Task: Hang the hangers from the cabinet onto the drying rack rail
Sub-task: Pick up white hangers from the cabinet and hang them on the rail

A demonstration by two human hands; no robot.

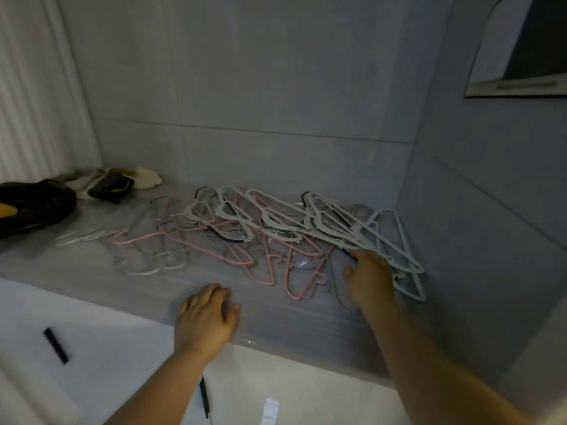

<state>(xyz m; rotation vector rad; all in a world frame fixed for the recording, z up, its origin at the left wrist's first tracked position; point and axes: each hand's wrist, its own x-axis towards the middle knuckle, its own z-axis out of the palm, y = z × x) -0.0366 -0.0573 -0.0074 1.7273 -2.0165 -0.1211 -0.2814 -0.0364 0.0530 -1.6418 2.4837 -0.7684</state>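
My left hand [205,317] lies nearest, palm down with relaxed fingers on the front edge of the cabinet shelf [122,286], holding nothing. Ahead and to its right, my right hand [368,280] reaches into the heap of hangers [276,228]. Its fingers are among the grey ones, but I cannot tell whether they grip. Pink hangers [239,256] lie just beyond my left hand. Farther off to its left sits a black bag [33,207].
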